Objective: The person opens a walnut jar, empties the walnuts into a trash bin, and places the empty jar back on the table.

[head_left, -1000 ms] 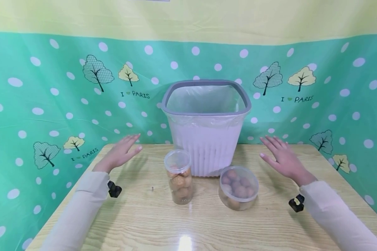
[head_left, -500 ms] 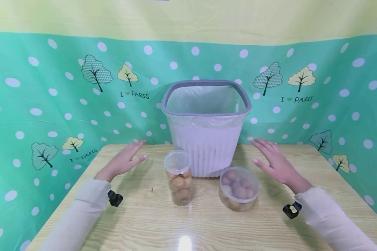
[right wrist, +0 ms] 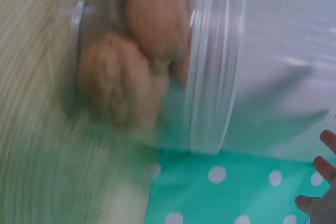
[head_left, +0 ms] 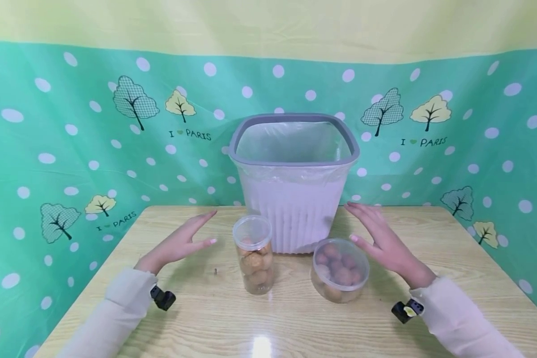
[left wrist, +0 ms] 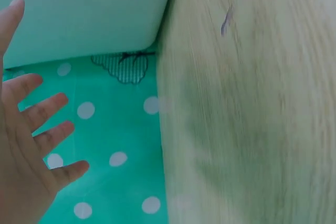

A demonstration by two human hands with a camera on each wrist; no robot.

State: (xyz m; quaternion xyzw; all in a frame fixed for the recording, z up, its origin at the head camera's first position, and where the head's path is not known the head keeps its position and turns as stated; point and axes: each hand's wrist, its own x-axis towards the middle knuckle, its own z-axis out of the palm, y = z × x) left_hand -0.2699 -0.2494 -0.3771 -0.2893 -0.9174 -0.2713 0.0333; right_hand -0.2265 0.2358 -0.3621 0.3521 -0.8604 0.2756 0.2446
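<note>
My left hand (head_left: 176, 246) hovers above the table left of a tall clear jar (head_left: 253, 256), fingers straight and thumb apart. Light brown lumpy pieces fill the jar's lower part. On the other side, my right hand (head_left: 385, 246) is held with straight fingers beside a low round tub (head_left: 340, 271), nearest to its right edge. Walnuts (right wrist: 113, 77) show through the tub's clear wall in the right wrist view. Neither hand holds anything. The left wrist view shows the spread fingers (left wrist: 50, 111) of the left hand.
Behind the jar and tub stands a pale waste bin (head_left: 293, 209) with a grey rim and a clear liner. All stand on a wooden table (head_left: 206, 318). A green dotted curtain (head_left: 152, 169) hangs behind and at both sides.
Both hands have moved inward and slightly lower, the right toward the tub and the left toward the tall jar. The jar, tub and bin have stayed in place.
</note>
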